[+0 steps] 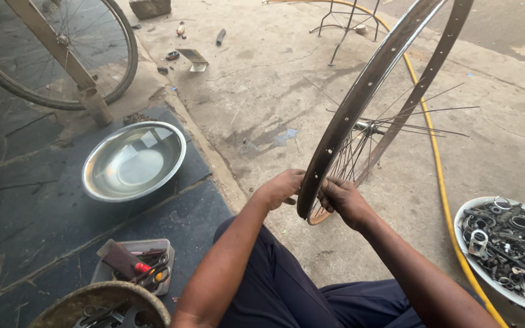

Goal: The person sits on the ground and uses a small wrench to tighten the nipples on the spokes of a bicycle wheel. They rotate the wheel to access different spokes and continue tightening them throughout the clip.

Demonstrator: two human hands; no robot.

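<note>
now both hands (pixel 314 194) on wheel rim (pixel 360 97)

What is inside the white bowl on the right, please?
The white bowl holds a heap of metal rings, washers and small bicycle parts. Whatever lies underneath the heap, and the bowl's bottom, is covered.

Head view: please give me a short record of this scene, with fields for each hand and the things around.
left hand: grips the dark metal bicycle wheel rim at its lower edge
right hand: grips the same rim from the other side
spokes: loose thin wire spokes fan out from the hub
left side: round shiny steel bowl
right side: white bowl of metal parts, yellow hose
</note>
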